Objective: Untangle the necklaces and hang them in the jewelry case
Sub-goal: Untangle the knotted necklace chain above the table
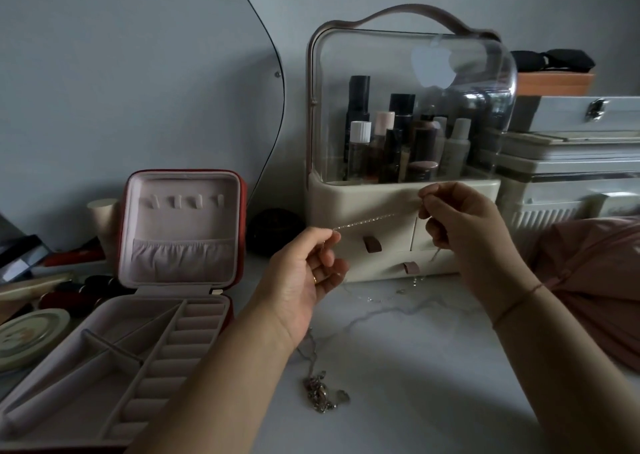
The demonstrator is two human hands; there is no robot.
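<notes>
The fine silver chain (367, 221) is off the table, stretched between your two hands in front of the cosmetics organizer (405, 190). Your left hand (304, 273) pinches its lower end between thumb and forefinger. Your right hand (460, 225), at two o'clock from the left, pinches the upper end the same way. A loose strand drops from the right hand toward six o'clock and trails onto the table (433, 367), so this chain is probably not yet free.

Ease the tension, because a thin chain pulled tight tends to lock any knot harder. Hold it lightly, let it sag, and work along the slack toward the trailing end, teasing loops apart rather than tugging.

At six o'clock from your left hand a heavier tangle of necklaces (320, 389) lies on the table. I cannot tell whether it joins the chain you hold, so lift slowly and watch whether it stirs.

The jewelry case (221, 318) stands open at nine o'clock. The hooks (185, 201) in its lid, at ten o'clock, are bare. Carry the chain over only once it hangs as a single clean line.
</notes>
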